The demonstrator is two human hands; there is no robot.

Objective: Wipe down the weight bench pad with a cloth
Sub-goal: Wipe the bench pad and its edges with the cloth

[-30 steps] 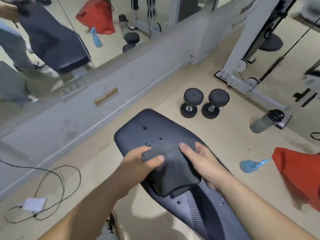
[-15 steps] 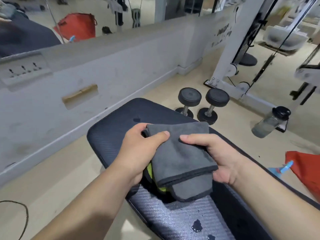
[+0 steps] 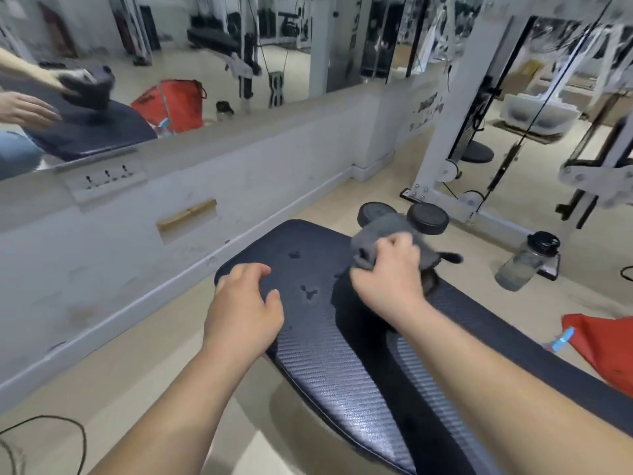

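Note:
The dark textured bench pad [image 3: 329, 365] runs from the centre toward the lower right, with a few wet drops near its far end. My right hand [image 3: 387, 272] grips a bunched grey cloth [image 3: 383, 231] above the pad's far right edge; the cloth looks lifted and blurred. My left hand [image 3: 245, 303] rests on the pad's near left corner, fingers curled and holding nothing.
Two black dumbbells [image 3: 426, 217] stand on the floor beyond the pad. A clear water bottle [image 3: 527, 262] lies to the right, near a red bag [image 3: 603, 344] and a blue spray bottle [image 3: 561, 337]. A mirrored low wall [image 3: 171, 207] runs along the left; a white cable machine frame [image 3: 455, 138] stands behind.
My left hand let go of the cloth and dropped onto the pad's left corner. My right hand carried the cloth, now bunched, up to the far right edge of the pad.

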